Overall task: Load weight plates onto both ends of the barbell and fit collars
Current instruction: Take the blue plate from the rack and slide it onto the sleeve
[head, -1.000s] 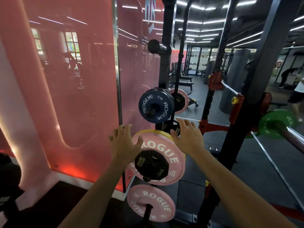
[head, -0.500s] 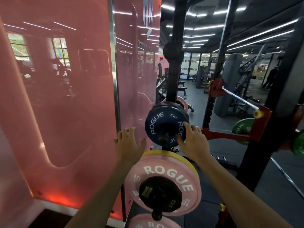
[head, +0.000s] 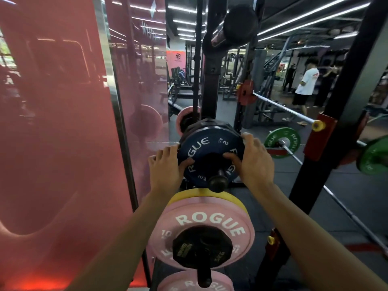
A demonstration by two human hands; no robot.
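Green plate (head: 375, 158) at the right edge: cut off by the frame and partly behind the black upright (head: 327, 143); lettering blurred. Lowest pink plate (head: 195, 284): cropped by the bottom edge, only its upper arc showing. Blue plate (head: 210, 153): rim covered on both sides by the left hand (head: 165, 169) and right hand (head: 255, 162); fingertips of both out of sight behind it. Dark plates behind the blue plate: count unreadable. Yellow plate (head: 189, 196): only its top edge shows above the pink plate (head: 201, 219).
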